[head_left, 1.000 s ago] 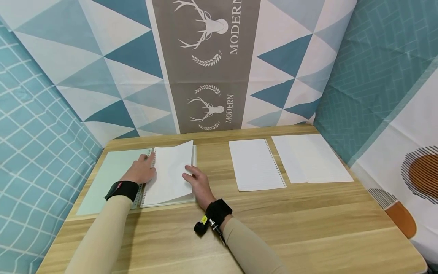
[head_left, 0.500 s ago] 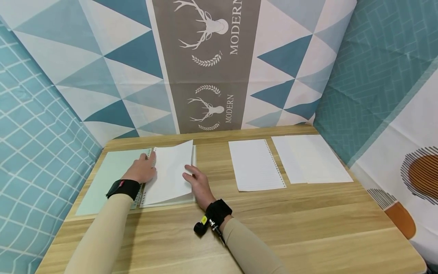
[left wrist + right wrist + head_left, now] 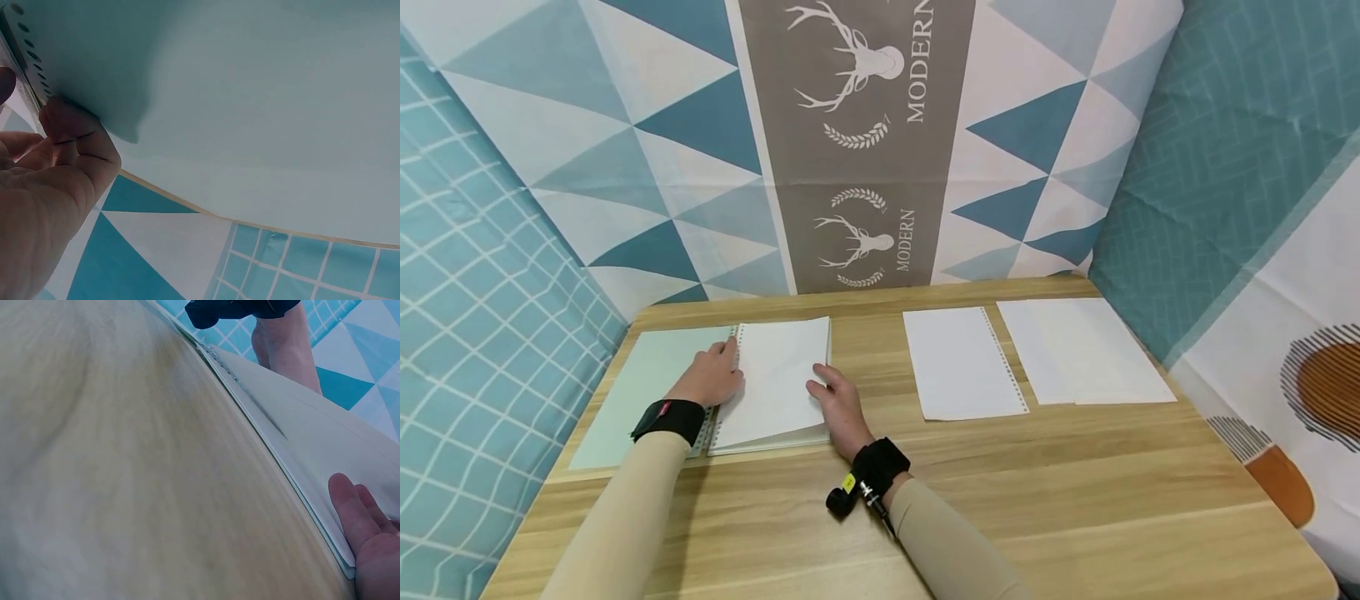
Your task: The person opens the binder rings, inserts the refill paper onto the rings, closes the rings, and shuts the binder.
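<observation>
A ring-holed notebook (image 3: pixel 782 367) lies open at the table's left, its pale green cover (image 3: pixel 640 383) spread to the left. My left hand (image 3: pixel 709 375) rests over the spine, index finger stretched along the row of holes. In the left wrist view its bent thumb sits by the holes of the cover (image 3: pixel 250 112). My right hand (image 3: pixel 842 408) touches the right edge of the top white page with thumb and finger. That page is slightly raised, with a gap over the sheets below, as the right wrist view shows beside the fingers (image 3: pixel 350 506).
A loose lined sheet (image 3: pixel 966 362) with punched holes lies right of centre. Overlapping white sheets (image 3: pixel 1082 350) lie near the far right edge of the wooden table (image 3: pixel 1075 492). Patterned cloth walls stand behind and at both sides.
The page's far corner has dropped, and its right edge has shifted slightly rightward with my right hand. My left hand stays at the spine. The whole view has shifted very slightly.
</observation>
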The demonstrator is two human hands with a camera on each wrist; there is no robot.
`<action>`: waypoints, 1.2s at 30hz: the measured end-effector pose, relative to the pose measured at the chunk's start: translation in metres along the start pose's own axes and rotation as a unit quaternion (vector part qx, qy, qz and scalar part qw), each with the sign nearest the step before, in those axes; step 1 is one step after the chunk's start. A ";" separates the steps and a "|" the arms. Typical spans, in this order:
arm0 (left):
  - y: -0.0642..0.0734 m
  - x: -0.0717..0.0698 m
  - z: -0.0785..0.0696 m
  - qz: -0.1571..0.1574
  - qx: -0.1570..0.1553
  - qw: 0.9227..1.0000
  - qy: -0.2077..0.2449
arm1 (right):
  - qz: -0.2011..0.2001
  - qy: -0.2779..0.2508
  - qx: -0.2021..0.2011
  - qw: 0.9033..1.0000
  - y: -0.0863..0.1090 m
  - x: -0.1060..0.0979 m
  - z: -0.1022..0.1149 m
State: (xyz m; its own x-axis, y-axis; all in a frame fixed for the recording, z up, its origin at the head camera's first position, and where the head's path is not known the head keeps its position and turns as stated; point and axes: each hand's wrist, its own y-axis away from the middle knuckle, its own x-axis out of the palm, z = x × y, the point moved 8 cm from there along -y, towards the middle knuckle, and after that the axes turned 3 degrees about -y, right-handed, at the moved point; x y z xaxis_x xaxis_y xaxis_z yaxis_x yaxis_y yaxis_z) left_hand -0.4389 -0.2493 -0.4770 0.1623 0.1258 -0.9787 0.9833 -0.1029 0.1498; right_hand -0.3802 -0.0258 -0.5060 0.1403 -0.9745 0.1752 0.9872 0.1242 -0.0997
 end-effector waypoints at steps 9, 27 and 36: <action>0.004 0.000 0.000 -0.005 0.008 1.000 0.013 | 0.021 -0.026 -0.013 0.999 0.001 0.001 0.000; 0.005 -0.002 -0.001 -0.002 0.010 0.998 0.064 | 0.031 0.020 -0.013 0.999 0.001 0.003 0.003; 0.006 -0.002 0.000 0.007 -0.008 0.998 0.057 | 0.060 0.003 -0.013 0.998 0.002 0.007 0.003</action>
State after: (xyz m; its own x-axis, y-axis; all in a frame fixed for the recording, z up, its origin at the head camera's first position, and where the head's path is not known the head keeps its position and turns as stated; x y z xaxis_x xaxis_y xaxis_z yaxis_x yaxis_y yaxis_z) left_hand -0.4331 -0.2498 -0.4739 0.1838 0.2357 -0.9543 0.9819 -0.0899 0.1669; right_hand -0.3772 -0.0321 -0.5022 0.2561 -0.9542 0.1547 0.9612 0.2344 -0.1455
